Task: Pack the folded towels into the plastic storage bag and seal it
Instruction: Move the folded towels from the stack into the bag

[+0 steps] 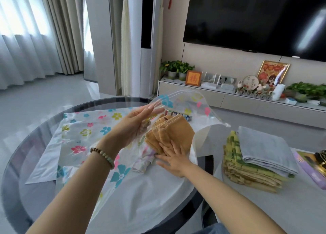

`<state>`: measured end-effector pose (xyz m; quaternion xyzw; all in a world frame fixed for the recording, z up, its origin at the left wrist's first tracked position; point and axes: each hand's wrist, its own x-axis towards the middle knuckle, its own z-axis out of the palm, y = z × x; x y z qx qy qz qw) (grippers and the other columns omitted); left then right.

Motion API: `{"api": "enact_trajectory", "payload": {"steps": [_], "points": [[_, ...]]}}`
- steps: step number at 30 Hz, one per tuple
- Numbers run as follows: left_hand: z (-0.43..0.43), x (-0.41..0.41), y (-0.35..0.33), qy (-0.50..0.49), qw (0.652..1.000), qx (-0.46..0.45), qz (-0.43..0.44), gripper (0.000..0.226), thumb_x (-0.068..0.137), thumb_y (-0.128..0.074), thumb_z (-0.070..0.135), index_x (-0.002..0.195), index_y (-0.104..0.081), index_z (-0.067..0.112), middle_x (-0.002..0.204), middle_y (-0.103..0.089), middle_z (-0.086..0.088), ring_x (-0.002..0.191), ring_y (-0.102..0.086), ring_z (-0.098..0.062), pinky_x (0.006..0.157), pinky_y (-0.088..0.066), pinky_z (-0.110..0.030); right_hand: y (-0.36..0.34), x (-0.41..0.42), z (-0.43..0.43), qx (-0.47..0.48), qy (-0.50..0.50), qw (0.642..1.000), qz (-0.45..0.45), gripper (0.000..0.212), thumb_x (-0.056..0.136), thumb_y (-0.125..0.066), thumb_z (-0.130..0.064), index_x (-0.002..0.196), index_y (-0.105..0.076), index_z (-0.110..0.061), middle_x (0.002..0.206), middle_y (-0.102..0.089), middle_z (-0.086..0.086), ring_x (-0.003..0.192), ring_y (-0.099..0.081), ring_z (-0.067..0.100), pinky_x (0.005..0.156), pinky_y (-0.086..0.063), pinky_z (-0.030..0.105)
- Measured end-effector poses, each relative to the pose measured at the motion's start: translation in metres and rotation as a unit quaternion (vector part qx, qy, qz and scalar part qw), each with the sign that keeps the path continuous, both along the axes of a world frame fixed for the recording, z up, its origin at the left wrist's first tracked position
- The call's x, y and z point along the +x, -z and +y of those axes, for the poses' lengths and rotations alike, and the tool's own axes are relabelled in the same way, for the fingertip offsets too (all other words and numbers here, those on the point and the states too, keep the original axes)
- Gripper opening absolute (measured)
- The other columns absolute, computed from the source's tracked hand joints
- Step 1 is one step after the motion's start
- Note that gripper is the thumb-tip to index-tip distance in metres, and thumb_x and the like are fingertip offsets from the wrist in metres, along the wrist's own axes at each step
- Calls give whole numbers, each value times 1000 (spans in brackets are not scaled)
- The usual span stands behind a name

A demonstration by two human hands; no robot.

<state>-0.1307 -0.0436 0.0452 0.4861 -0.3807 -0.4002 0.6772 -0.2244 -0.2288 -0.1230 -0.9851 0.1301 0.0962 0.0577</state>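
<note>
Pushing that one in flat, what worries you? asks my helper.

Me: The mustard towel (174, 129) is only partway through the mouth of the flowered storage bag (84, 128), just ahead of my right hand (173, 160). It is folded in loose layers, so I reckon a hard shove could fan them apart. It could also ruck the towel up against the pale patterned cloth (144, 156) lying just left of that hand. The film looks slippery too. If the upper flap (187, 101) slid off my left hand (139, 122), it would drop onto the towel and block the opening.

Helper: And how are your hands?

Me: Neither is clenched. My left hand is raised, fingers straight and together, with the upper flap resting over the fingertips to keep the mouth wide. Whether the thumb nips the film I cannot tell. My right hand lies flat, fingers spread, pressing down on the towel's near end. The stack of folded towels (252, 170), a grey-blue towel (264, 145) on top, sits well off to the right of my right hand. So I judge the zip edge (218, 120) is not due for sealing yet.
</note>
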Motion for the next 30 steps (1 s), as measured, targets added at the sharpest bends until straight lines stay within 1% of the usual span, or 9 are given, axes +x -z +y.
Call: {"api": "enact_trajectory", "payload": {"steps": [4, 9, 11, 15, 18, 21, 24, 26, 30], "points": [[-2, 1, -1, -5, 1000, -17, 20, 27, 87, -53, 37, 100, -74, 29, 132, -59, 1, 94, -30, 0, 68, -43, -7, -12, 6, -17, -1, 32, 999, 20, 55, 90, -18, -69, 141, -27, -52, 160, 14, -15, 143, 27, 28, 115, 14, 55], [-11, -2, 1, -6, 998, -20, 51, 27, 87, -53, 34, 101, -74, 25, 129, -61, 0, 104, -45, -7, 64, -46, -9, -44, -14, -13, 163, 6, 986, -34, 51, 88, -33, -68, 132, -48, -47, 160, -8, -14, 147, 14, 16, 118, 3, 47], [-17, -7, 3, -8, 998, -11, 55, 27, 87, -53, 34, 101, -74, 25, 121, -67, 3, 86, -70, -5, 54, -52, -12, -66, -31, -13, 275, 21, 961, -31, 54, 85, -41, -69, 129, -54, -41, 159, -11, -15, 147, -4, 11, 118, -10, 41], [-31, -12, 12, -42, 998, -4, 51, 26, 84, -55, 36, 99, -74, 27, 116, -69, 8, 63, -57, -3, 45, -47, -9, -117, -87, -40, 384, 51, 922, -5, 45, 82, -51, -64, 120, -61, -44, 144, -41, -26, 129, -40, -6, 106, -30, 20], [-41, -14, 17, -55, 997, 3, 62, 28, 84, -55, 36, 102, -73, 24, 117, -69, 6, 73, -53, -8, 44, -45, -7, -146, -137, -86, 441, 94, 891, -38, 44, 79, -59, -57, 109, -71, -28, 122, -68, -10, 113, -63, 7, 95, -49, 20], [-49, -15, 22, -77, 995, 16, 62, 35, 84, -55, 37, 111, -68, 18, 117, -69, 7, 71, -52, -5, 42, -39, -8, -161, -178, -140, 418, 177, 881, -133, 58, 59, -72, -68, 91, -76, -19, 107, -75, 3, 101, -70, 18, 89, -55, 26], [-56, -15, 26, -79, 993, 10, 84, 28, 83, -55, 34, 99, -74, 22, 114, -70, 6, 63, -62, 1, 40, -42, -7, -156, -205, -194, 335, 263, 877, -223, 51, 55, -69, -66, 88, -74, -28, 107, -74, 0, 103, -67, 16, 88, -53, 26], [-60, -15, 27, -73, 992, 8, 106, 26, 84, -54, 32, 97, -74, 22, 110, -72, 5, 58, -63, 0, 40, -44, -8, -147, -220, -224, 282, 303, 879, -236, 58, 52, -66, -68, 99, -66, -34, 124, -63, -3, 115, -57, 14, 94, -44, 28], [-68, -15, 30, -77, 991, 14, 106, 29, 85, -51, 31, 98, -75, 20, 103, -74, 7, 46, -57, 0, 38, -42, -8, -131, -231, -256, 235, 369, 883, -168, 105, 43, -64, -80, 135, -43, -33, 149, -36, -3, 138, -33, 19, 106, -33, 37]]}}
